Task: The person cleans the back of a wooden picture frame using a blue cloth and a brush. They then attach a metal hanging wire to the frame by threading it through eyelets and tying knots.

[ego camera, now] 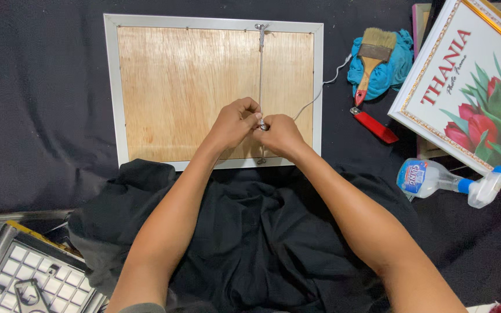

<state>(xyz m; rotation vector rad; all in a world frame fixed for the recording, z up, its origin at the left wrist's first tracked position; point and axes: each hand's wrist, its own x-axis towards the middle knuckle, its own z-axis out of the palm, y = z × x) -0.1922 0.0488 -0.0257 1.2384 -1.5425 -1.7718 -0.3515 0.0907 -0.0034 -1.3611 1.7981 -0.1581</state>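
Face-down picture frame, white border, pale plywood backing, lies flat on black cloth, long axis running left-right. Thin grey hanging wire runs from the top-edge fixing straight down toward the bottom edge, across the short axis. Left hand and right hand meet over the wire's lower part, both closed, fingertips pinching it (a loose tail curves off right). Judgement: keep the wire taut and the twist tight near the lower fixing. Wood-handled paintbrush on teal rag, well apart.
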